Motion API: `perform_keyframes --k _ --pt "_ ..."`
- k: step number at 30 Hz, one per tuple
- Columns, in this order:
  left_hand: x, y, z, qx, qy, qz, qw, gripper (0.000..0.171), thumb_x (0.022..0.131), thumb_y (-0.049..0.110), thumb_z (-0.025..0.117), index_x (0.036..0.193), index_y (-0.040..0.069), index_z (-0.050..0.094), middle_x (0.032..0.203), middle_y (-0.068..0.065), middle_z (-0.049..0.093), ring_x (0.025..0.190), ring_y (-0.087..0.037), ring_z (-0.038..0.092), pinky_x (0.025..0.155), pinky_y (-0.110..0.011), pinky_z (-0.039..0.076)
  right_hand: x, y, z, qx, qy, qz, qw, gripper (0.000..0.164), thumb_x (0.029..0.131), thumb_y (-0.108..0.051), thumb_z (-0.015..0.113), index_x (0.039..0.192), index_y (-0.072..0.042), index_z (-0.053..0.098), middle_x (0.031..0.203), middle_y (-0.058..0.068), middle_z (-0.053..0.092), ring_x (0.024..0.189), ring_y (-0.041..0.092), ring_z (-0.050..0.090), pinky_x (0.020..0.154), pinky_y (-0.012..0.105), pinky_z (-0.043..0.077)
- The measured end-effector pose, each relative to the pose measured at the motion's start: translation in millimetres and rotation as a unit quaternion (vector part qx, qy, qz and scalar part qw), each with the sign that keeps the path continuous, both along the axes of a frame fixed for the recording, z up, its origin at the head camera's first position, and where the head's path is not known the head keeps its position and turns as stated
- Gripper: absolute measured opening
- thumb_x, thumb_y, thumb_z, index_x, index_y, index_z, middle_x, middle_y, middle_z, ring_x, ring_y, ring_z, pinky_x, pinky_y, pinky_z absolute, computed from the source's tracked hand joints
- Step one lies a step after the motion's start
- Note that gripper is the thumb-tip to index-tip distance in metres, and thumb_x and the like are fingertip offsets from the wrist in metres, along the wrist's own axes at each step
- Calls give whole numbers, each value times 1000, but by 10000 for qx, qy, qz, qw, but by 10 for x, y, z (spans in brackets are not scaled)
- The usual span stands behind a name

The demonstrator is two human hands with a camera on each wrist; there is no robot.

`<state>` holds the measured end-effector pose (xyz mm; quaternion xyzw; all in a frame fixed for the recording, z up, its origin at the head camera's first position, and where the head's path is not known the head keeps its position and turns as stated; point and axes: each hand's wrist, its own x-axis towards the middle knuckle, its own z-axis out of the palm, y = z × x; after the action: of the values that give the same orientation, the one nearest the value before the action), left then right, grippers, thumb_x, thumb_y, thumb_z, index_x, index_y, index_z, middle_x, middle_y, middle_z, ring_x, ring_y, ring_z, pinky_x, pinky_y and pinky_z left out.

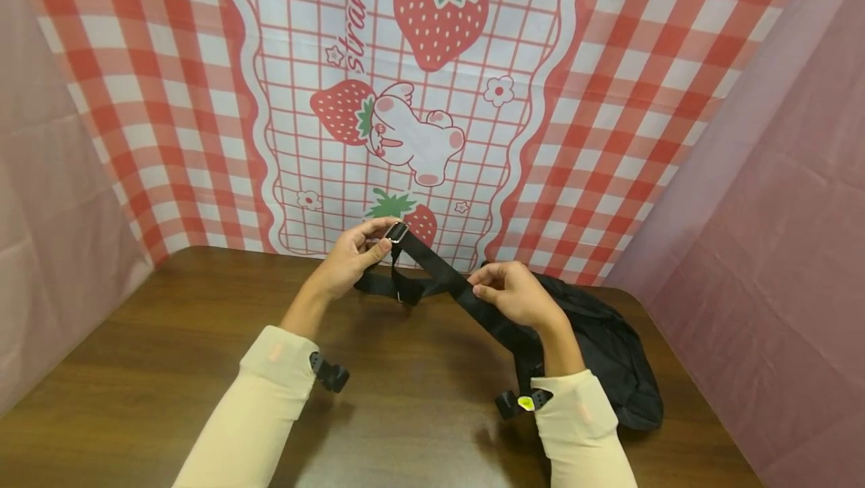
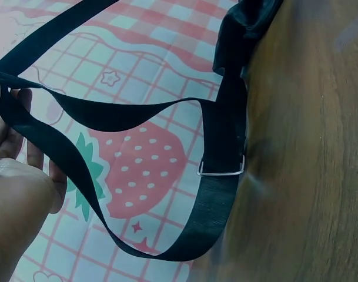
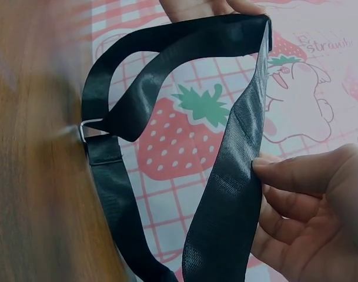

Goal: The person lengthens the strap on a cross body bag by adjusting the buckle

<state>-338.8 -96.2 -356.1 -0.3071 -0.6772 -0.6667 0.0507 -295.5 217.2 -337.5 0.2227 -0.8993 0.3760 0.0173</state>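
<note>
Long flat black webbing strap [image 3: 233,176] shows smooth sheen; thin rectangular silver metal loop [image 2: 221,174] is glossy. Brown wood-grain tabletop [image 1: 399,398] looks smooth; black cloth bag [image 1: 611,356] mostly matt.

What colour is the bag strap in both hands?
The bag strap is black, showing best in the right wrist view.

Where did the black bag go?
In the head view, the black bag is at the right side of the wooden table, right beside the person's right sleeve, with the pink cloth farther right.
</note>
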Motion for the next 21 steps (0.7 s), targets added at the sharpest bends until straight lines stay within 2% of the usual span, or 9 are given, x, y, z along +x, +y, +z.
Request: perform_keyframes --k 5,7,9,11,14,15,17,21 --pt "1 13 -9 -7 -21 4 10000 50 100 25 65 142 -1 56 120 -8 62 98 -17 61 87 -33 51 -2 10 2 29 6 -33 10000 11 100 -9 67 107 -7 75 93 3 71 85 19 64 77 36 54" --pt "5 27 -8 7 -39 -9 10000 49 100 23 65 142 -1 56 120 -10 62 98 -17 61 87 -32 51 -7 13 2 39 8 -13 10000 12 100 -10 67 109 -7 75 95 4 72 85 17 64 77 35 54" --pt "5 44 -12 -23 -41 -46 10000 48 101 22 65 142 -1 56 123 -12 61 98 -17 62 87 -30 52 -1 10 10 14 -49 20 10000 15 100 -12 67 112 -8 75 97 5 73 76 18 64 72 36 54" --pt "12 66 -18 -95 -78 -112 9999 49 101 22 66 142 0 55 126 -14 61 98 -19 63 84 -28 53 7 -2 20 17 -50 79 10000 17 101 -15 67 115 -8 74 100 5 73 77 17 65 74 37 55" --pt "20 106 -37 -265 -119 -287 9992 50 101 24 66 143 2 55 128 -18 62 100 -25 63 82 -30 55 23 -36 42 -2 2 158 9999 20 101 -19 67 119 -10 73 103 5 74 83 19 68 79 42 56" --pt "26 122 -44 -344 -125 -341 9987 50 100 27 67 144 4 55 128 -18 62 101 -28 64 82 -31 56 25 -50 46 -11 60 173 9998 21 101 -19 68 119 -10 73 105 5 74 89 18 69 83 43 56" --pt "27 162 -63 -482 -84 -403 9980 55 98 35 68 144 5 56 125 -18 64 103 -32 64 83 -38 57 26 -82 52 -58 169 184 9997 22 101 -20 68 119 -10 73 107 5 74 98 19 69 87 44 56" --pt "41 252 -100 -810 28 -367 9960 55 98 40 68 143 10 58 128 -14 66 106 -34 65 90 -58 53 31 -138 53 -270 330 193 9989 25 100 -22 70 122 -9 72 110 5 75 99 20 71 86 43 57"
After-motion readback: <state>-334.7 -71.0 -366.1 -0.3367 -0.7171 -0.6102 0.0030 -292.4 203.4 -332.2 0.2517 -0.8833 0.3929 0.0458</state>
